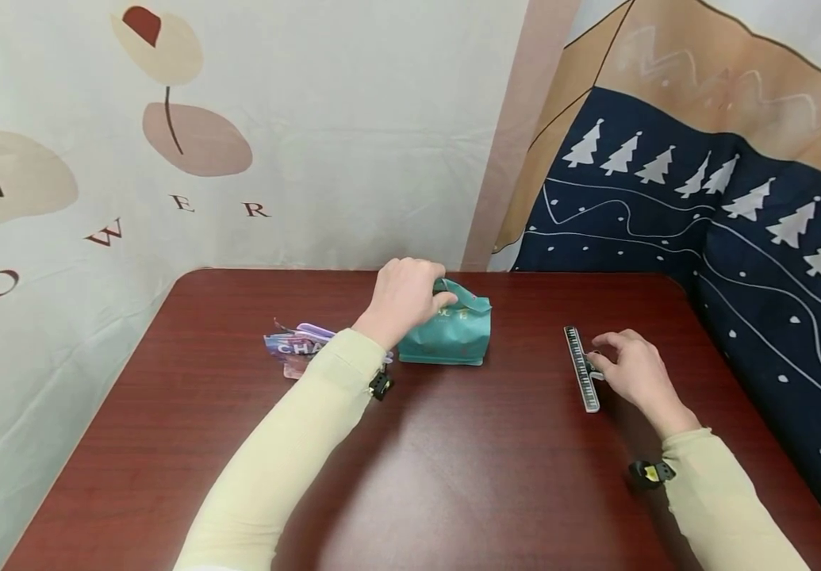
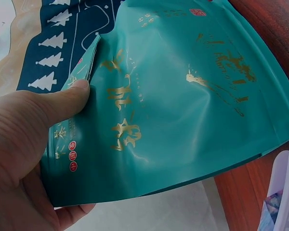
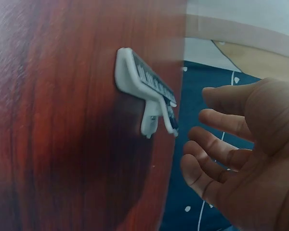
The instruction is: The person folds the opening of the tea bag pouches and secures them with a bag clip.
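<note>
Flat teal foil pouch [image 1: 447, 339] is pinched by the left hand [image 1: 408, 295], likely for steadiness; right hand [image 1: 634, 370] loosely spread beside long black-and-white clip [image 1: 581, 371].

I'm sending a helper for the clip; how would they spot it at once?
On the brown table, find the right hand. Just left of it in the head view is the clip, a narrow bar. Its striped black-and-white face sets it apart from the teal bag and purplish packet.

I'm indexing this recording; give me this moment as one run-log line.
left hand: pinches green bag by top | right hand: near piano-key clip, holding nothing | purple packet: left of bag
</note>
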A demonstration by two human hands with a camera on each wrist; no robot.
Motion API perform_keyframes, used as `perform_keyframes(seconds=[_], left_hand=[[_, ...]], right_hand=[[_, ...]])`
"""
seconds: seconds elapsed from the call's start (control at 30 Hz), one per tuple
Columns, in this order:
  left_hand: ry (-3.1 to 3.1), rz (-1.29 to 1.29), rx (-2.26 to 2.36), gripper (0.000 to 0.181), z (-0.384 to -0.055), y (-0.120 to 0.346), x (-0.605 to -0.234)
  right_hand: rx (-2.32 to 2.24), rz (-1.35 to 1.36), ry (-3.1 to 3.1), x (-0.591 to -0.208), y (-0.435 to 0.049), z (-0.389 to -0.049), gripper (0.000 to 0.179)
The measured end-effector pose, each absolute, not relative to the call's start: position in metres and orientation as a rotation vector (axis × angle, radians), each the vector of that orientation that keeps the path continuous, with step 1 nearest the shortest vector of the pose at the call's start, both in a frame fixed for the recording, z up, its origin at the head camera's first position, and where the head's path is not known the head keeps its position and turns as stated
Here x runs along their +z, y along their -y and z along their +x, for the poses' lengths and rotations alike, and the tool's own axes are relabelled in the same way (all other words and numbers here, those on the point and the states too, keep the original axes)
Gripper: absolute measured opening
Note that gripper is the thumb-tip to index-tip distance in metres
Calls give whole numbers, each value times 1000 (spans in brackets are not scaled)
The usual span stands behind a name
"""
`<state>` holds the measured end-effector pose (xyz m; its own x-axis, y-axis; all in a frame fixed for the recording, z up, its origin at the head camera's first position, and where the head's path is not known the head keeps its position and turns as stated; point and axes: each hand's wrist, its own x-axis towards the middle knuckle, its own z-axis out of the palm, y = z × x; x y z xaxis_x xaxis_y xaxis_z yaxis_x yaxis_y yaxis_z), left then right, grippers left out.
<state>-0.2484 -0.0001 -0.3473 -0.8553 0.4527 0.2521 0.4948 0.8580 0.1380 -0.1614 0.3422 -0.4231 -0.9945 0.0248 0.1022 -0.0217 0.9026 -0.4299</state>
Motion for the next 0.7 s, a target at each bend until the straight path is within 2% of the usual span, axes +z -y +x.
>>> perform_keyframes(seconds=[0.7], left_hand=[[2825, -732, -290, 36, -248, 1, -346]], right_hand=[[642, -50, 3026, -435, -354, -161, 34]])
